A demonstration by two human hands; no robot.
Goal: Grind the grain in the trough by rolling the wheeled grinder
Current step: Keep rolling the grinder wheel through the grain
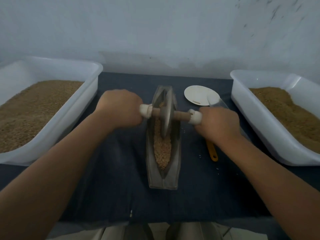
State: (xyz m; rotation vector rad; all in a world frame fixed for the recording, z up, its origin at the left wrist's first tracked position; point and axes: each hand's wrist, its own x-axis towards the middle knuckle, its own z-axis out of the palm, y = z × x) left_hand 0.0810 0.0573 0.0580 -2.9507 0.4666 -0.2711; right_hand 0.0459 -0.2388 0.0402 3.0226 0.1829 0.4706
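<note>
A dark blue cloth [110, 187] is spread under both hands, bounded by a pale wall [155, 40] beyond the knuckles and by its own near edge close to the body. Outside the left hand [121, 108] a large white tub [72, 118] is set, filled with brown granular material, its inner wall slanting close to the left forearm. Outside the right hand [218, 123] a second white tub [259, 122] with a similar filling is placed, its inner rim near the right wrist. Between the two tubs an open strip of cloth is left. In the middle of that strip, between the hands, the long narrow trough [162, 181] is laid lengthwise, one end beyond the hands and the squared end towards the body. Bare cloth is seen along both long edges of the trough, wider on the left-hand side. The grain [161, 149] is heaped along the channel, mostly on the body side of the hands. The wheeled grinder [165, 115] is stood upright in the far half of the channel, its wheel set down among the grain and its axle carried across above the rims. Each white-wrapped axle end is gripped in a closed fist, and the hands are kept apart by the trough between them. Just beyond the right hand a white paper plate [199, 96] is laid. A yellow-handled scoop [213, 151] is partly hidden under that hand, its handle pointing towards the body.
</note>
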